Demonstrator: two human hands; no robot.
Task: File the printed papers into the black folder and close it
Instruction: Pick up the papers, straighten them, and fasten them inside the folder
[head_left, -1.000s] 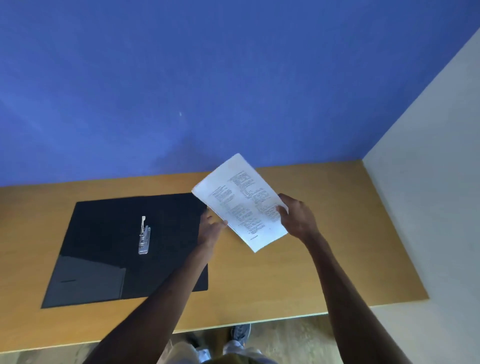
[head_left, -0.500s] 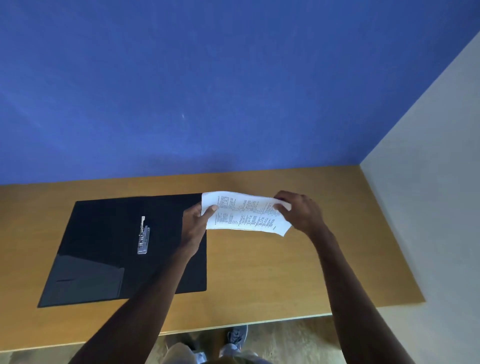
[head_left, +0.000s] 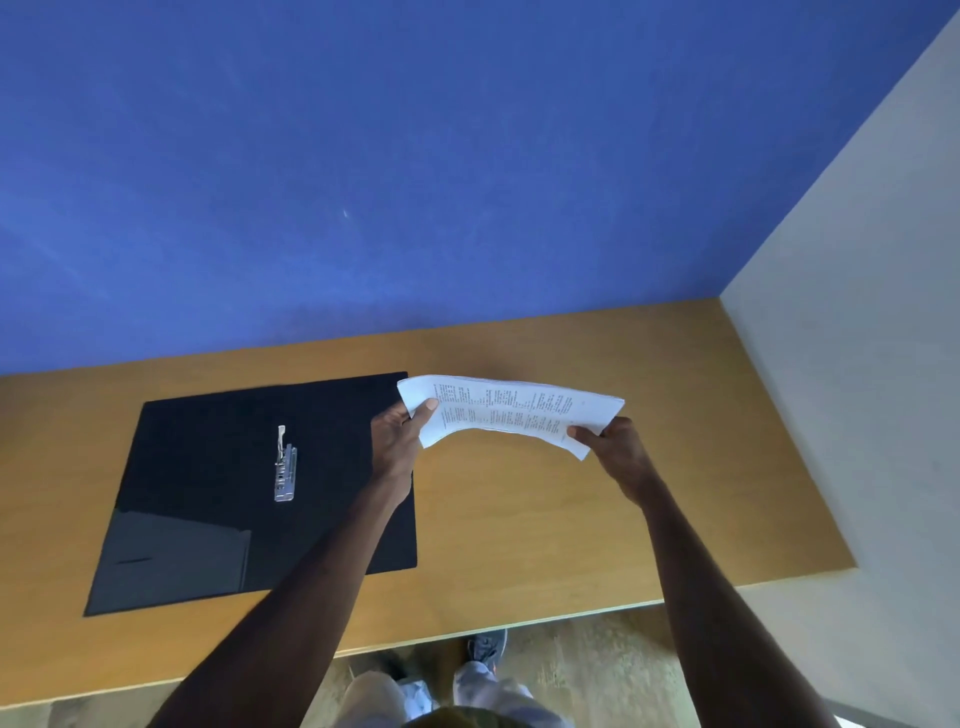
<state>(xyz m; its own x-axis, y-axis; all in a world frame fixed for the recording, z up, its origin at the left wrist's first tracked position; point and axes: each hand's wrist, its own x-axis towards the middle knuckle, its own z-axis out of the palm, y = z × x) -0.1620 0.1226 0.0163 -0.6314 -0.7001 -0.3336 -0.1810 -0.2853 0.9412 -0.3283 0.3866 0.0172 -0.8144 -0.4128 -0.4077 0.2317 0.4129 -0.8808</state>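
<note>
Two hands on the papers (head_left: 511, 413), held flat and bowed above the desk (head_left: 571, 519): the left hand (head_left: 397, 441) pinches the left end, the right hand (head_left: 613, 447) grips the near right corner. The black folder (head_left: 208, 493) lies open just left, metal clip (head_left: 285, 465) at its middle.

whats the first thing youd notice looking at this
The white printed papers stand out, held in the air between the left hand and right hand above the wooden desk. To their left a black folder lies open, its silver clip at the centre.
</note>
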